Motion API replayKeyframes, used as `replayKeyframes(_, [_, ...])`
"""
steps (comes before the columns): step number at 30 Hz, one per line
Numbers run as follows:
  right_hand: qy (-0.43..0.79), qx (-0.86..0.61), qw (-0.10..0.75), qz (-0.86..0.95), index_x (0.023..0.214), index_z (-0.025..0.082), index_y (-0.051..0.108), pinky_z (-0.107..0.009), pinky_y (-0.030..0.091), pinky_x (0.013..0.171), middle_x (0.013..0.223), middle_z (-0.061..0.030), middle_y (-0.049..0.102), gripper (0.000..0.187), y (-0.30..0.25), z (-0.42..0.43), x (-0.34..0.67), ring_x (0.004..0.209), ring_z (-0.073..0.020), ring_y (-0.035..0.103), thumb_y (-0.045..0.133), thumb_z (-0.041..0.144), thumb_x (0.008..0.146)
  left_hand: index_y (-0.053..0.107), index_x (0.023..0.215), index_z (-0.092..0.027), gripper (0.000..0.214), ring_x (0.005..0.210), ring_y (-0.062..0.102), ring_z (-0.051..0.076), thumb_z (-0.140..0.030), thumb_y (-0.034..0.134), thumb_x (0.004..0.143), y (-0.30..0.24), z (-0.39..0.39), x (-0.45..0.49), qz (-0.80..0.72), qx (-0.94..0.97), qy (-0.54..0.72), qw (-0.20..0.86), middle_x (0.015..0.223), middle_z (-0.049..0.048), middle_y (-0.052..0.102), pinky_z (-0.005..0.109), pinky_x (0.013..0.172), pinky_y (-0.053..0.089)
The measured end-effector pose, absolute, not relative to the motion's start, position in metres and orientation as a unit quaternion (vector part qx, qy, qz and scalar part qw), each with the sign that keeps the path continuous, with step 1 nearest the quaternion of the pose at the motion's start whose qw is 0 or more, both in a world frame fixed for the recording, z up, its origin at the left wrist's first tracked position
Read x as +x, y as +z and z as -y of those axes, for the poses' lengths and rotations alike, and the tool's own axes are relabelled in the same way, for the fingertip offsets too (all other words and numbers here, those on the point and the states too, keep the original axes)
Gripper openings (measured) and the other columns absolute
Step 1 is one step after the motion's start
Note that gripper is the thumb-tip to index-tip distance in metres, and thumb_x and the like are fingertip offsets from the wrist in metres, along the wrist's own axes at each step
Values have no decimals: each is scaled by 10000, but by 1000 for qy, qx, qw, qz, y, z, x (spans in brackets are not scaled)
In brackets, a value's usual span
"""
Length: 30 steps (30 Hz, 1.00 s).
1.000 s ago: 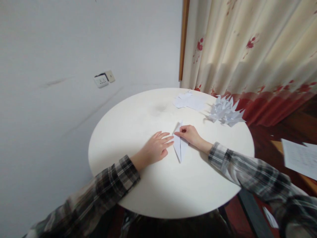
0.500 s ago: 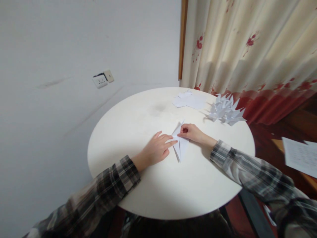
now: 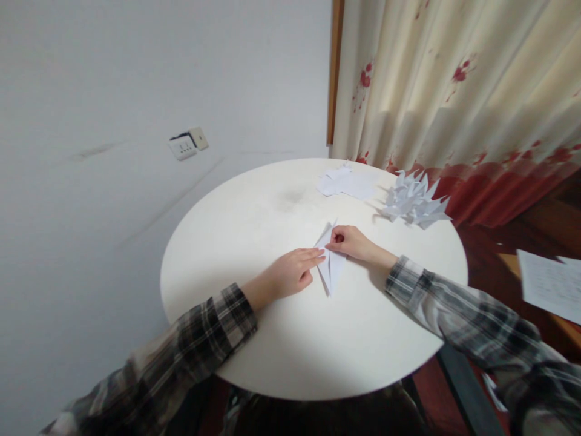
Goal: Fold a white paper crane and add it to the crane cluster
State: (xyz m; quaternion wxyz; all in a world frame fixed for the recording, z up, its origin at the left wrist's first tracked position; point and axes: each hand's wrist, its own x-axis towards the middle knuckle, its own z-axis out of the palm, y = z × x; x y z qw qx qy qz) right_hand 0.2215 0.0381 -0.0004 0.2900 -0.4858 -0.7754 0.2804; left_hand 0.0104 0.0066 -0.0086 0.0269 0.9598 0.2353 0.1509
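Observation:
A sheet of white paper, folded to a narrow diamond with pointed ends, lies on the white table in front of me. My left hand reaches it from the left, its fingers stretched out and their tips resting on the paper's left half. From the right, my right hand pinches the paper near its middle between thumb and curled index finger. The fingertips of both hands lie close together, and they cover part of the centre fold.
Loose white paper pieces lie at the table's far side. A cluster of folded pointed paper shapes stands at the far right edge. Beyond the round table are a wall, a curtain and written sheets lower right.
The raised, spread fingers of my left hand have come down and together onto the paper. My right hand and the paper have stayed in place.

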Motion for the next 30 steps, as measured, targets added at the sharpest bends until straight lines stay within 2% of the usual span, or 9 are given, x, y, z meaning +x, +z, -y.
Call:
replayKeyframes(6, [287,-501,334,745,601,150,552,-221,289,501,547,23,493,280,-3,-39,219,514,-83,396,533,382,757,529,1181,-116,482,1172,492,185,-81,395,719,-6,-8,10,-225,956,183,53,1257,113,542,381,997,408])
replayKeyframes(12, [320,-514,309,733,546,154,527,-226,266,477,477,34,469,267,-1,-36,217,460,-75,377,542,346,731,514,1183,-149,492,1110,513,197,-75,418,707,1,0,11,-224,953,197,61,1194,92,575,390,962,426])
replayKeyframes(16, [357,-489,278,746,518,152,530,-221,264,459,443,39,464,290,4,-28,218,431,-67,366,555,350,728,474,1227,-133,481,1046,510,211,-107,436,748,3,7,13,-226,952,195,62,1124,114,566,384,924,436])
replayKeyframes(20, [361,-484,282,745,530,149,540,-213,266,450,433,42,467,288,3,-28,217,419,-63,366,576,362,720,518,1183,-151,429,1039,493,218,-117,446,761,4,10,15,-230,954,184,59,1101,116,538,382,900,441])
replayKeyframes(23, [350,-499,302,733,562,150,549,-210,266,446,422,49,461,279,1,-31,215,406,-62,369,584,378,719,532,1170,-150,405,1101,472,222,-111,435,779,3,10,16,-227,955,181,52,1151,127,522,392,937,424])
replayKeyframes(27, [315,-528,301,729,581,155,576,-212,266,441,409,49,460,261,1,-33,211,393,-67,371,587,374,722,512,1198,-133,416,1249,377,235,-112,420,793,-1,8,14,-222,957,182,37,1315,148,444,410,1017,373])
replayKeyframes(30, [280,-548,294,731,592,162,591,-212,270,450,433,40,489,222,2,-33,208,412,-74,392,604,346,715,497,1215,-123,421,1275,364,225,-129,402,805,-4,7,13,-223,960,167,37,1342,148,437,408,1034,365])
